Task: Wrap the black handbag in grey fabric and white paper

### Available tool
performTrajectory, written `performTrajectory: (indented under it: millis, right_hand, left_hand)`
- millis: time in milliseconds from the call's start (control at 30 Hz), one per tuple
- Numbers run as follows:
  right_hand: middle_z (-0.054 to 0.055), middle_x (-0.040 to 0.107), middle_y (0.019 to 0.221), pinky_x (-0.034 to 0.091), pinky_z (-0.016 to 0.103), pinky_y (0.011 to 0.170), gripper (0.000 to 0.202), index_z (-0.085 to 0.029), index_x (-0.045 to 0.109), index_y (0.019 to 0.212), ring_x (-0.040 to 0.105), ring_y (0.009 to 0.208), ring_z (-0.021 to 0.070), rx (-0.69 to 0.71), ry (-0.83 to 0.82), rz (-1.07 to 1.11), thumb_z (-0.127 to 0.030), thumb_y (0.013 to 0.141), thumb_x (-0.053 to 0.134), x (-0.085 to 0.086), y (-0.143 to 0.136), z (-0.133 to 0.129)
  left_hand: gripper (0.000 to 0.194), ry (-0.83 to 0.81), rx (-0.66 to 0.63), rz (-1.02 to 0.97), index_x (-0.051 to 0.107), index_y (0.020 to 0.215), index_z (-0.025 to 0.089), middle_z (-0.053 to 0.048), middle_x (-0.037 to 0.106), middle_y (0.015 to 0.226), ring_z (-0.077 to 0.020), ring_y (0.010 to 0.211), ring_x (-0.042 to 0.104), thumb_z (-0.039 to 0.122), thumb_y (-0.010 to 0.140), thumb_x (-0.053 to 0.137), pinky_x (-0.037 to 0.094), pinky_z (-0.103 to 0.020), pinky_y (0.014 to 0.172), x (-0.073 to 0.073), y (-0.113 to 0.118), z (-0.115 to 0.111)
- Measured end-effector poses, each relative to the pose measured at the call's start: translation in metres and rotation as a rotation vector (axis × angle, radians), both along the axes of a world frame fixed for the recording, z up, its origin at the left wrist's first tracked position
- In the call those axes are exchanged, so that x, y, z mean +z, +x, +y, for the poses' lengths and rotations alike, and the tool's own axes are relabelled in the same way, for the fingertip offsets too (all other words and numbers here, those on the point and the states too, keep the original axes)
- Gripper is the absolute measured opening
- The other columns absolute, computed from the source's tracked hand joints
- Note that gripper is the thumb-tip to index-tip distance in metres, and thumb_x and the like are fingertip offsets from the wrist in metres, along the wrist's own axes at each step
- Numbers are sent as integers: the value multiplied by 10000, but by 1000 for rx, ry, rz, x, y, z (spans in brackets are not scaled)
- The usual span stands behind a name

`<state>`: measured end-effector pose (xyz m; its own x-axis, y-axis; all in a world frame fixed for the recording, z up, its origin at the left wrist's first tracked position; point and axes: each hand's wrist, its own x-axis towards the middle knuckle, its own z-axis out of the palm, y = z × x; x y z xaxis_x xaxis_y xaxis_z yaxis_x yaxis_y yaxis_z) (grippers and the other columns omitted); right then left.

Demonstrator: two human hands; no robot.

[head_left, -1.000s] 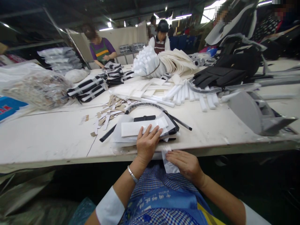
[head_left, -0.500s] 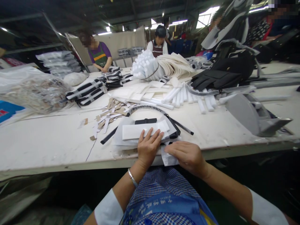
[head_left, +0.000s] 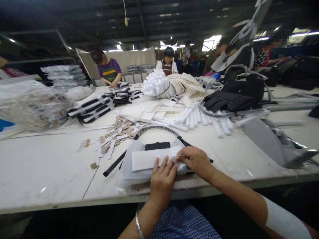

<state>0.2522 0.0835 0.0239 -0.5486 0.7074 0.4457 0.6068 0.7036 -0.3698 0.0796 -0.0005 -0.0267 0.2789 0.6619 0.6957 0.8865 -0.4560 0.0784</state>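
Note:
In the head view a black handbag lies on the table before me, mostly hidden by white wrapping sheet [head_left: 128,166]. Its black clasp piece [head_left: 157,145] shows above a white foam strip [head_left: 146,160]. The plastic-wrapped handle [head_left: 159,127] arches away from me. My left hand [head_left: 163,177] rests flat, fingers spread, across the lower edge of the strip. At the strip's right end, my right hand [head_left: 196,162] pinches a piece of clear plastic film [head_left: 181,167], which folds over the bag's right side. The fingertips of both hands are close together.
Cardboard and paper scraps [head_left: 109,142] lie left of the handle. Behind are white foam tubes [head_left: 191,116], a bundle of white rolls [head_left: 158,84] and black bags [head_left: 231,93]. A grey wrapped bag [head_left: 271,142] stands right. Co-workers [head_left: 109,71] work across the table.
My right hand has moved up and inward from the table edge, bringing the plastic film over the bag's right side. My left hand stays on the foam strip. The camera view has tilted up.

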Motion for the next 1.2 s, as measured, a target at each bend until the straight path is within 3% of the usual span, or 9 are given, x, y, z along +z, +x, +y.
performTrajectory:
  millis: [200, 433, 633, 833, 1000, 1100, 1200]
  right_hand:
    - [2, 647, 817, 429, 265, 694, 150, -193, 601, 768, 606, 811, 178, -72, -185, -123, -187, 820, 742, 7, -8, 7]
    - [-17, 639, 799, 365, 251, 638, 96, -200, 625, 826, 578, 731, 148, -132, -337, -137, -205, 843, 719, 9, -11, 18]
    - [-3, 636, 793, 384, 253, 648, 73, -193, 615, 828, 580, 707, 148, -184, -318, -68, -206, 859, 680, 4, -11, 15]
    - [6, 648, 746, 387, 252, 631, 96, -188, 610, 769, 590, 682, 154, -196, -362, -67, -191, 818, 693, -1, -12, 24]
    - [-30, 628, 680, 398, 229, 583, 151, -194, 576, 892, 584, 620, 140, -177, -376, -7, -174, 809, 700, 0, -11, 30]
    - [-15, 646, 790, 439, 233, 652, 191, -196, 557, 933, 598, 687, 134, -204, -326, 49, -141, 812, 694, 3, -2, 24]
    - [0, 662, 900, 466, 235, 697, 106, -208, 583, 930, 607, 711, 123, -232, -243, 133, -159, 862, 648, 7, 26, 15]
  left_hand:
    - [230, 28, -45, -66, 654, 1136, 167, -60, 722, 1195, -234, 1182, 642, 162, 975, 491, 377, -500, 1167, 2, -4, 3]
    - [304, -11, -13, -101, 631, 1215, 185, -55, 734, 1126, -170, 1085, 682, 200, 1004, 413, 372, -402, 1175, 8, -4, 4]
    - [373, 9, -27, -1, 653, 1231, 228, -54, 606, 1384, -216, 1192, 621, 228, 1026, 342, 383, -466, 1156, 5, -5, 3]
    - [387, -78, -55, 51, 585, 1335, 246, 0, 609, 1379, -220, 1233, 589, 290, 1031, 348, 328, -472, 1185, -1, -8, 3]
    - [356, -144, -2, 67, 578, 1337, 280, 25, 631, 1352, -203, 1224, 593, 251, 1020, 419, 340, -458, 1161, 3, -6, 5]
    - [380, -133, -6, 144, 566, 1354, 265, 31, 612, 1372, -202, 1235, 582, 189, 1016, 410, 259, -448, 1194, 5, -9, 6]
    - [419, -70, -63, 258, 531, 1396, 238, 38, 574, 1411, -195, 1242, 573, 157, 1007, 400, 106, -412, 1243, 3, -15, 7]
